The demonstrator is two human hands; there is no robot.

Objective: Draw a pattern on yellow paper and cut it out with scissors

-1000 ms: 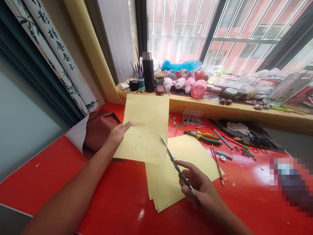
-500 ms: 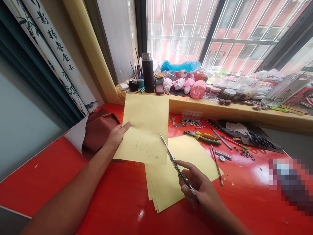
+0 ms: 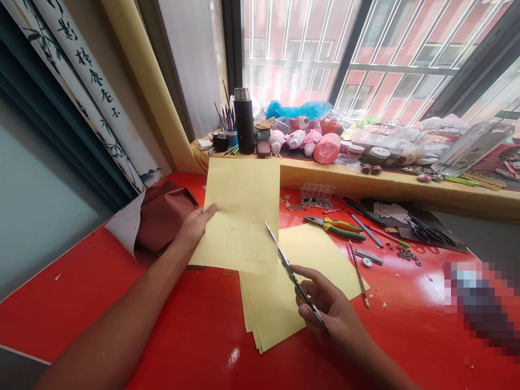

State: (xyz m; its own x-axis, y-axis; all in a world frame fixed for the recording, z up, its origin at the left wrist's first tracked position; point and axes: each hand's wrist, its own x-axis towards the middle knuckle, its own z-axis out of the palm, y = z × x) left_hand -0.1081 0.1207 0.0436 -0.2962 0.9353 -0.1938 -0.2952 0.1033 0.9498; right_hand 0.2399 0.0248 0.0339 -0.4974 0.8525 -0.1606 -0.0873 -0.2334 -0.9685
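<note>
Left hand (image 3: 194,227) gripping left edge of yellow paper sheet (image 3: 239,208), sheet held up, pencil sketch (image 3: 247,246) on its face. Right hand (image 3: 331,311) closed around scissors (image 3: 296,283), blades nearly shut, tips over sheet's right edge; contact unclear. Loose yellow sheets (image 3: 276,309) below, on red table (image 3: 81,309); brown leather (image 3: 162,222) beside left hand.

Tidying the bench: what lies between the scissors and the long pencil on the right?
In the head view, loose yellow paper lies between the scissors and the pencil.
</note>
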